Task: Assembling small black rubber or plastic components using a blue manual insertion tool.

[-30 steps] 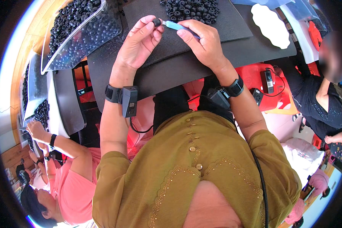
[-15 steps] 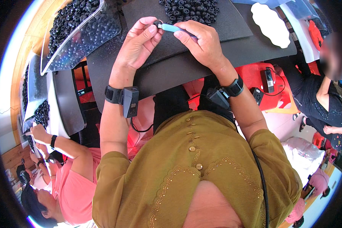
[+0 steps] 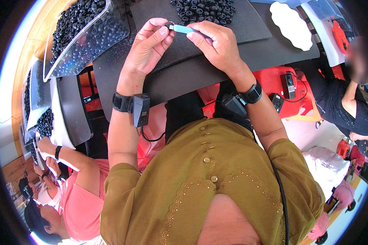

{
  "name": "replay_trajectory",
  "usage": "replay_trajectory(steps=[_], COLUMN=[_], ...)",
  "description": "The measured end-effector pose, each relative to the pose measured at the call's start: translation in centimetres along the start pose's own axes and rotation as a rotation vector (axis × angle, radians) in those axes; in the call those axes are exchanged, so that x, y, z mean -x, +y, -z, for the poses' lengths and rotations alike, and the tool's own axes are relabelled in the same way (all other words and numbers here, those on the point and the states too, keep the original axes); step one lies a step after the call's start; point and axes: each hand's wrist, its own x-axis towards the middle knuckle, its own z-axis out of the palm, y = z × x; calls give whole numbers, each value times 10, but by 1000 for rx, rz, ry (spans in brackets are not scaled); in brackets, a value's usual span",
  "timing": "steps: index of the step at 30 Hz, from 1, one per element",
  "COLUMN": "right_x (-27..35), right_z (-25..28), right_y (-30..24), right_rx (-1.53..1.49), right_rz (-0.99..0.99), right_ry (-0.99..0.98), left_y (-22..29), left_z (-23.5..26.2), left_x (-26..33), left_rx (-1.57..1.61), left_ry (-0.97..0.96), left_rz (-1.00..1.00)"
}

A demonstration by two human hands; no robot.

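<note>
Between the thumb and fingers of my left hand is a small round black ring-like part, mostly covered by the fingertips. My right hand is closed around a slim tool with a light blue handle. Its short pale tip points left and meets the black part, or lies right against it; the exact contact is too small to make out. Both hands are above a dark mat. Just beyond them on this mat lies a pile of similar black ring parts.
A clear plastic bin full of black parts stands at the far left of the dark table. A white scalloped sheet lies at the right. Red stools stand below. Co-workers sit at the left and right.
My hands, the tool and the black part hold almost the same place. At the left, the co-worker's hand has shifted slightly; the person at the right has moved a foot.
</note>
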Motion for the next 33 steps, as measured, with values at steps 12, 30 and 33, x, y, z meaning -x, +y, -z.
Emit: replay_trajectory(steps=[12, 30, 33], right_x=[1, 2, 2], right_z=[-1, -1, -1], right_y=[-1, -1, 0], right_rx=[17, 20, 19], right_rz=[4, 0, 10], right_ry=[5, 8, 13], left_y=[1, 3, 3], left_z=[1, 0, -1], left_x=[1, 1, 1], left_rx=[-36, -13, -9], left_ry=[15, 20, 20], left_rz=[-4, -4, 3])
